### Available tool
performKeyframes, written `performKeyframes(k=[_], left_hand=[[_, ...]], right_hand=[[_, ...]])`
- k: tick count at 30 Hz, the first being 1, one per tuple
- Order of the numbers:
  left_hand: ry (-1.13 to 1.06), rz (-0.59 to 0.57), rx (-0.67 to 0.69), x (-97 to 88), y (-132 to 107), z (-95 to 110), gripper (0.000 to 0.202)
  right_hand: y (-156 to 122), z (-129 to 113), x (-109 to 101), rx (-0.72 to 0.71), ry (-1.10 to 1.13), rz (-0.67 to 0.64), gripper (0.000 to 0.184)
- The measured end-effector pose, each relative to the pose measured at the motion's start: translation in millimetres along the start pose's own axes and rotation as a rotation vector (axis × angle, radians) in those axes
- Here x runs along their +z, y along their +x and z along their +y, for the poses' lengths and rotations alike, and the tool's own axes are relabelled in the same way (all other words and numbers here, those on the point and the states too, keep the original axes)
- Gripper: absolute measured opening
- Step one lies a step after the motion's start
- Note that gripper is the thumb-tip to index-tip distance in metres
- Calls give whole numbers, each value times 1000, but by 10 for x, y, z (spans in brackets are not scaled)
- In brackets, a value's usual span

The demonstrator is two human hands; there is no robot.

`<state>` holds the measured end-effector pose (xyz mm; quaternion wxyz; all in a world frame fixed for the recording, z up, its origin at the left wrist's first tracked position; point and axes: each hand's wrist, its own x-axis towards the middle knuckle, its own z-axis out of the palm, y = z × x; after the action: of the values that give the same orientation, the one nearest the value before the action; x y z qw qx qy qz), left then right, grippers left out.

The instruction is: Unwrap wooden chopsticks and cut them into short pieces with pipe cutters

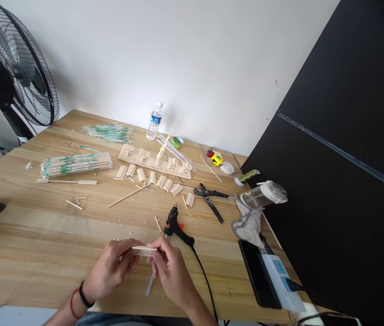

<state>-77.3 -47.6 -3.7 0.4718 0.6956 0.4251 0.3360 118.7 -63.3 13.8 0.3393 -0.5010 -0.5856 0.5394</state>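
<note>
Between my two hands is a small panel of short wooden sticks (144,251), held above the table's near side. My left hand (110,268) pinches its left end, and my right hand (170,270) pinches the right end. Just beyond my right hand lies a black hot glue gun (174,226), a clear glue stick (150,284) showing below the hands. Farther off, several similar stick panels (161,181) lie in a loose row. Behind them stands a long stick-built model (151,164) with a spire-like piece (163,149) rising from it.
Pliers (208,197) lie right of the glue gun. Bundled wrapped chopsticks (76,165) are at left, near a fan (18,63). A water bottle (154,122) stands at the back. A phone (259,274), power strip (282,280), cloth (249,222) and clear jug (263,194) line the right edge.
</note>
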Motion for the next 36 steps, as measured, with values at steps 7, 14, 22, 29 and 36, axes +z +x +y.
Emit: performKeyframes(k=[7,14,22,29,36], left_hand=[[-43,55,-51,86,-35,-67,36],[34,166,17,109,-51,-65,25],[-118,52,-152,105,-60,-100,31],[12,95,3,149,-54,-56,29],[-6,49,23,162,-51,-58,32]], right_hand=[[11,-65,62,-10,-1,-32,32],[14,45,186,37,109,66,35],[-12,-39,178,26,46,13,40],[-51,43,174,59,169,59,37],[-106,86,231,94,234,135,40]])
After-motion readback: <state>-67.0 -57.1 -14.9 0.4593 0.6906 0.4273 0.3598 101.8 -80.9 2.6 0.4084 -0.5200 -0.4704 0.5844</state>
